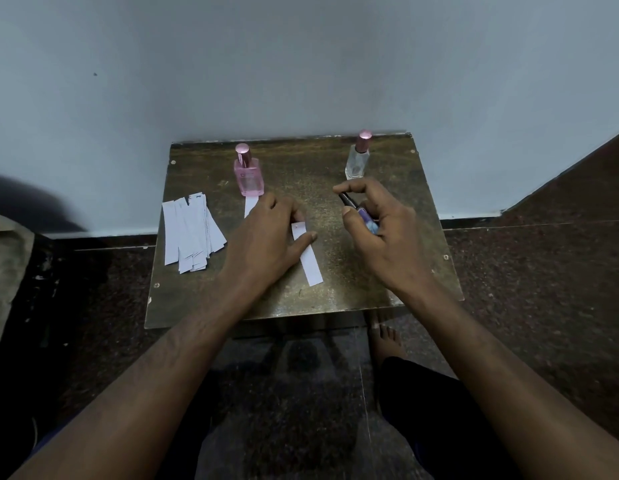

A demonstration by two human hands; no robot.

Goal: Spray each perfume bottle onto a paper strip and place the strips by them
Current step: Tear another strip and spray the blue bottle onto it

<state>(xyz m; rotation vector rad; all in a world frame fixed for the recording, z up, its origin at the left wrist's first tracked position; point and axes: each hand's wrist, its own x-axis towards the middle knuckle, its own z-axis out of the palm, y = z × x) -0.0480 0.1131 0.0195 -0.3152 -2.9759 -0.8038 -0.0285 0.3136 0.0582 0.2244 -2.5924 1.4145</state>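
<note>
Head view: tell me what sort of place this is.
Probably a room in a home, not a shop: a small worn table is pushed against a plain painted wall, on a dark speckled stone floor, with the person's bare foot beneath the table.

Glossy glass bottle (pixel 249 176) (metallic cap); matt paper strip (pixel 308 259); worn tabletop (pixel 398 265).

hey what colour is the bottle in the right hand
The small bottle gripped by the right hand is purple-blue with a dark cap, seen in the head view.
</note>
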